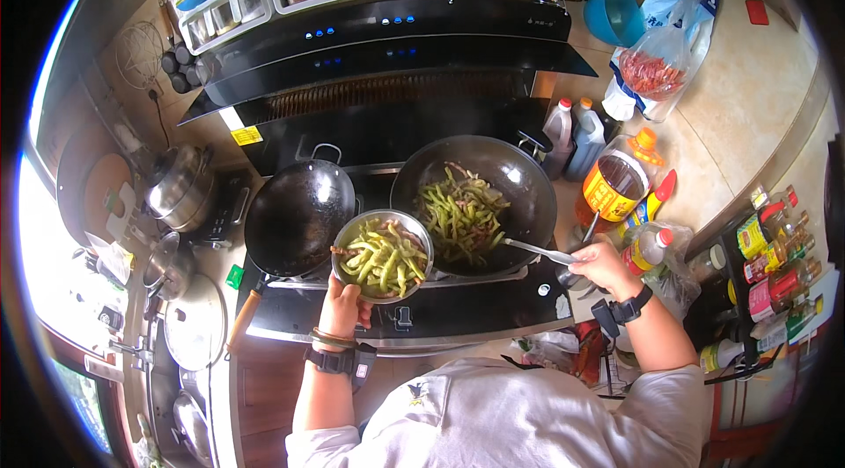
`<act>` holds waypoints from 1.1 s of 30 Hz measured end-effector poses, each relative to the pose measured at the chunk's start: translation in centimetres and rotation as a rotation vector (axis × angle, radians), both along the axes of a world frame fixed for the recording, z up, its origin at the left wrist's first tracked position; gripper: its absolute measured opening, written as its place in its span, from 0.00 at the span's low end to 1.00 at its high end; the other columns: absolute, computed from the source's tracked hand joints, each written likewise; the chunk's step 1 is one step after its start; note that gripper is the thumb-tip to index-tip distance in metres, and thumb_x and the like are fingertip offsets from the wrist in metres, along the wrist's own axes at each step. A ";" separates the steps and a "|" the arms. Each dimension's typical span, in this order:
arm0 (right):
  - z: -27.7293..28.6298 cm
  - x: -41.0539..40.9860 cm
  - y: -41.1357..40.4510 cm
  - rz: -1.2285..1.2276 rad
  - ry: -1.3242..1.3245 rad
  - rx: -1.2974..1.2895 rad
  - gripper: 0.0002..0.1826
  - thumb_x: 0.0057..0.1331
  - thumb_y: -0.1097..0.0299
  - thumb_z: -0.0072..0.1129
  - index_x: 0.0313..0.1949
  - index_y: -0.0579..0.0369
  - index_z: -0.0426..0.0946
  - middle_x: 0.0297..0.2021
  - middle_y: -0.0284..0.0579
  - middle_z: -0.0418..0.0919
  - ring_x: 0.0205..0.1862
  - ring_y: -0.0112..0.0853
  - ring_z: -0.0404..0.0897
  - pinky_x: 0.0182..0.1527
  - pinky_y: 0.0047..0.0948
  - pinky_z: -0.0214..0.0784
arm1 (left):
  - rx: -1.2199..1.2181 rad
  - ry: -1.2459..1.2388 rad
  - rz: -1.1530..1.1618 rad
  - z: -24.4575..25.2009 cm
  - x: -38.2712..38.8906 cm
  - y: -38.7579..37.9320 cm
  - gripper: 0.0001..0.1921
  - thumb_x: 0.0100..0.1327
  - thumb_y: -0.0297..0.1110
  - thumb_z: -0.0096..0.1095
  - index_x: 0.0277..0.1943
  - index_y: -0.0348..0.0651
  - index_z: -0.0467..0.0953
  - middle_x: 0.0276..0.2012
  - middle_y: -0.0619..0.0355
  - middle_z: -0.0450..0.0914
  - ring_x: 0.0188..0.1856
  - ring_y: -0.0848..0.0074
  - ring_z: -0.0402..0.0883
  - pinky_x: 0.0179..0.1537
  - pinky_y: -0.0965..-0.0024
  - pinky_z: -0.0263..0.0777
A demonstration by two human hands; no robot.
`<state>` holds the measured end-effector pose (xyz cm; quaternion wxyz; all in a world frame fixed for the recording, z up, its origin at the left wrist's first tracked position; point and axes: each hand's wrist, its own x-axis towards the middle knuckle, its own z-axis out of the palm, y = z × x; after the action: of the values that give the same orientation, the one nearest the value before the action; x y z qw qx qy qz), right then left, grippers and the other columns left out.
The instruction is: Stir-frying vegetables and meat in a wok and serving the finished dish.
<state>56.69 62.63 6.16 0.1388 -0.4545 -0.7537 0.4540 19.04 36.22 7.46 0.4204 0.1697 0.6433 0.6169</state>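
My left hand [345,305] grips the near rim of a round metal bowl [337,258], which is heaped with cut green beans [384,258] and some browned meat pieces. The bowl is held up at the near left side of a large dark wok [528,204], in front of part of its rim. My right hand [607,269] is closed around the handle of a metal spatula [541,251]. Its shaft reaches over the wok's right rim, and its blade end is at the beans. More green beans with meat [462,211] lie in the wok.
Left of the bowl sits a second, bare wok [300,217] with a wooden handle [244,319] jutting forward. A large oil bottle [614,181] and a smaller red-capped bottle [643,250] stand at right. The range hood [389,39] overhangs behind. A steel pot [178,187] occupies the left counter.
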 end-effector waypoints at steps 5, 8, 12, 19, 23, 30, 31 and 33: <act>-0.3 0.8 -1.7 -0.089 0.117 -0.091 0.11 0.54 0.78 0.61 0.38 0.66 0.79 0.29 0.40 0.81 0.31 0.20 0.77 0.36 0.20 0.68 | 0.063 -0.035 0.008 0.1 0.1 -0.1 0.22 0.57 0.25 0.39 0.57 0.45 0.57 0.17 0.58 0.70 0.12 0.79 0.66 0.10 0.78 0.63; -0.1 1.1 -2.5 -0.111 0.166 -0.081 0.12 0.54 0.77 0.61 0.39 0.65 0.79 0.29 0.39 0.81 0.31 0.20 0.77 0.35 0.19 0.68 | 0.093 -0.033 0.033 -0.1 0.0 -0.2 0.18 0.58 0.26 0.40 0.53 0.45 0.61 0.17 0.57 0.71 0.12 0.79 0.67 0.10 0.78 0.63; 0.4 1.4 -2.9 -0.114 0.108 0.012 0.11 0.54 0.76 0.61 0.39 0.64 0.79 0.29 0.39 0.81 0.31 0.20 0.78 0.35 0.20 0.69 | 0.099 -0.036 0.006 -0.4 -0.5 -0.3 0.24 0.57 0.25 0.39 0.59 0.44 0.55 0.17 0.56 0.71 0.13 0.78 0.68 0.11 0.78 0.64; 2.4 0.5 -3.4 -0.128 0.011 0.168 0.11 0.53 0.73 0.63 0.37 0.59 0.80 0.27 0.42 0.82 0.29 0.24 0.79 0.34 0.23 0.69 | 0.089 -0.016 0.012 -0.7 -0.9 -0.2 0.23 0.58 0.27 0.41 0.59 0.45 0.55 0.18 0.56 0.72 0.13 0.78 0.69 0.12 0.77 0.66; 3.9 -0.1 -4.1 -0.141 -0.160 0.350 0.11 0.51 0.70 0.64 0.35 0.56 0.81 0.26 0.45 0.81 0.28 0.28 0.80 0.33 0.24 0.69 | 0.087 -0.018 0.023 -0.5 -1.0 -0.1 0.24 0.58 0.26 0.41 0.59 0.44 0.56 0.19 0.54 0.73 0.14 0.77 0.70 0.12 0.77 0.67; 3.1 1.1 -2.8 -0.140 -0.005 0.247 0.11 0.52 0.70 0.65 0.36 0.57 0.81 0.26 0.44 0.81 0.28 0.27 0.80 0.33 0.24 0.70 | 0.173 -0.082 0.079 -0.9 -0.7 -0.2 0.19 0.60 0.25 0.43 0.55 0.44 0.62 0.18 0.54 0.74 0.14 0.77 0.72 0.12 0.78 0.69; 2.8 1.4 -2.5 -0.140 0.032 0.190 0.12 0.52 0.72 0.64 0.37 0.60 0.80 0.27 0.44 0.81 0.29 0.26 0.80 0.34 0.24 0.70 | 0.157 -0.087 0.094 -1.1 -0.8 -0.2 0.19 0.60 0.25 0.43 0.55 0.44 0.62 0.18 0.54 0.74 0.14 0.77 0.72 0.12 0.78 0.69; 2.4 1.7 -2.0 -0.179 0.093 0.060 0.13 0.53 0.76 0.64 0.39 0.65 0.78 0.30 0.43 0.81 0.31 0.24 0.78 0.36 0.23 0.70 | 0.170 -0.109 0.065 -1.3 -1.0 -0.2 0.24 0.59 0.23 0.42 0.60 0.48 0.57 0.21 0.53 0.75 0.16 0.76 0.74 0.13 0.76 0.71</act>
<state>58.43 60.60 8.53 0.2271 -0.4943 -0.7160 0.4375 17.99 36.06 6.20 0.4188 0.1498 0.5701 0.6908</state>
